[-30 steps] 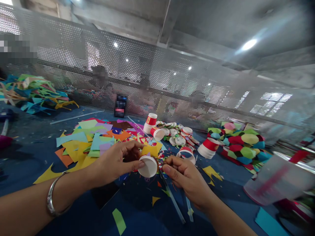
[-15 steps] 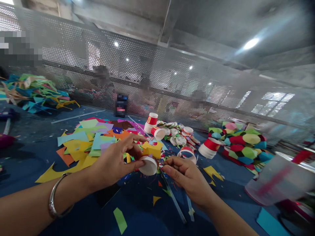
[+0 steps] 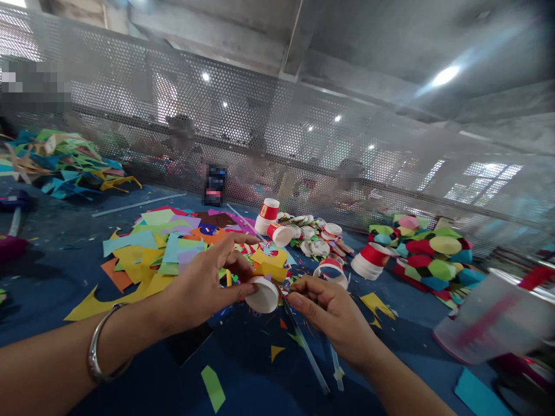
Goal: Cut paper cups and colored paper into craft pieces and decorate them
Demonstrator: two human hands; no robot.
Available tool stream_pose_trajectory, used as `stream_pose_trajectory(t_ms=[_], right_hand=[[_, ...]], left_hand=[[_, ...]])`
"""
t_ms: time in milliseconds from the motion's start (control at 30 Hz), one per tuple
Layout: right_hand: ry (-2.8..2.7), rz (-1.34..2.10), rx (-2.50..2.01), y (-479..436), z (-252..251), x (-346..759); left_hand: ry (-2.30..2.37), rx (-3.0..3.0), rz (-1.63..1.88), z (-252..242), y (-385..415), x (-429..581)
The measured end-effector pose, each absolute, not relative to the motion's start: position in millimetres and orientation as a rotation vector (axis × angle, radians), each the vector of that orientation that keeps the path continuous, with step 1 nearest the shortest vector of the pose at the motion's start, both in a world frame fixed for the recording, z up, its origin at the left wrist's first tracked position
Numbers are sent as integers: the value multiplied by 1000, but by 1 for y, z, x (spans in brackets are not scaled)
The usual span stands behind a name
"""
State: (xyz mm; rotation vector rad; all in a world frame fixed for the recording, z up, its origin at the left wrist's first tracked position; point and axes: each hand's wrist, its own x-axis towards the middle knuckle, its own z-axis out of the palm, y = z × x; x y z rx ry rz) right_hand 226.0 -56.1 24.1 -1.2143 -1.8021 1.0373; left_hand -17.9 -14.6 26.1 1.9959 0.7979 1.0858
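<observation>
Cup bottom (image 3: pixel 262 297), white and round, sits at lower centre of the frame, pinched at its left edge by the left hand (image 3: pixel 206 286); that one-sided hold could let it twist or slip. Yellow paper (image 3: pixel 271 271) just above might crease if pressed. The left hand's fingers arch above its thumb; the right hand (image 3: pixel 325 306), apart from it at lower right, curls inward, any grip impossible to tell.

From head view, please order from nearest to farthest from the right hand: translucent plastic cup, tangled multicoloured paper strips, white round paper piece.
1. White round paper piece: held in left hand.
2. Translucent plastic cup: at right.
3. Tangled multicoloured paper strips: far left, at back.
</observation>
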Motion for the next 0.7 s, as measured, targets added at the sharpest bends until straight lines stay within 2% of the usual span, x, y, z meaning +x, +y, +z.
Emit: stream_pose_trajectory(t_ms=[500, 700], right_hand=[[-1855, 1023, -1211, -58, 30, 223], [-1857, 1011, -1228, -57, 28, 225]], left_hand=[[836, 2057, 1056, 26, -14, -19], [842, 2015, 804, 20, -3, -23]])
